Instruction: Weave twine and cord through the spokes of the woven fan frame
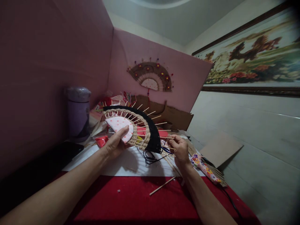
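Observation:
My left hand [118,142] grips a half-round woven fan by its white, red-dotted centre piece [119,125], thumb on top. Thin wooden sticks radiate from this centre through bands of tan woven cord [147,132] and a wide black woven band [153,132]. At the fan's lower right edge, my right hand [179,148] is closed, its fingertips among the stick ends. Black cord [150,158] hangs in loops below the band, and a strand runs up towards my right fingers. Their exact grip on it is partly hidden.
A finished fan [151,75] hangs on the pink board behind. A purple flask [78,115] stands left, near a dark flat object [67,150]. One loose stick [162,186] lies on the red tablecloth [131,203]. A flower-patterned strip [206,170] and a brown board [222,148] are right.

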Action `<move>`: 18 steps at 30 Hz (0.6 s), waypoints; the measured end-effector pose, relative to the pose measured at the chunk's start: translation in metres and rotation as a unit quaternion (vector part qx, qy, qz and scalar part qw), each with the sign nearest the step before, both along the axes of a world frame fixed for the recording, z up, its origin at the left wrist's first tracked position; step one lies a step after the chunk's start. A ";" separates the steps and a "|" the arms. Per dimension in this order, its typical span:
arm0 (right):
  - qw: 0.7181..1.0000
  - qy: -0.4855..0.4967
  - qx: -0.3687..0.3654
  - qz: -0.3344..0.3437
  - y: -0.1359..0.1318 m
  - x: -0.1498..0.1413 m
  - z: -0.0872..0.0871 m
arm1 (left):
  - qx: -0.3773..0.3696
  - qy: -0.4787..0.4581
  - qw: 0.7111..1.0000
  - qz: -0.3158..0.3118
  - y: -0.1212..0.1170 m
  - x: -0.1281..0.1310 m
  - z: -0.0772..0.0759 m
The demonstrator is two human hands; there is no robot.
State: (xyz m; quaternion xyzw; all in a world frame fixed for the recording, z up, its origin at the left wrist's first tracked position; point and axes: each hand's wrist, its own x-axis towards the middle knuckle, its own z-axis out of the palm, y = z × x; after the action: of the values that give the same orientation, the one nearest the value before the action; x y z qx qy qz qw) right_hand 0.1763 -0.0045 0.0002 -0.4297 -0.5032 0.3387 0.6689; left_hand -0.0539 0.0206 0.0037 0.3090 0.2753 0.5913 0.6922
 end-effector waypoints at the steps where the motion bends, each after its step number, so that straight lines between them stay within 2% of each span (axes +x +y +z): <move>1: 1.000 0.000 0.000 0.000 0.000 0.000 0.000 | 0.000 0.000 1.000 -0.001 0.000 0.000 0.000; 9: 1.000 0.003 0.004 0.001 0.000 0.001 -0.001 | 0.005 0.001 1.000 0.003 0.001 0.000 -0.001; 18: 0.998 0.037 -0.018 0.043 0.000 0.001 0.000 | 0.001 0.010 1.000 -0.004 -0.001 0.000 0.002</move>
State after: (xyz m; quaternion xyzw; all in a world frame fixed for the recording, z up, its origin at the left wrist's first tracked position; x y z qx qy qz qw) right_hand 0.1770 -0.0045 -0.0002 -0.4065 -0.4897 0.3918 0.6644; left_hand -0.0539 0.0194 0.0059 0.3162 0.2803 0.5861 0.6913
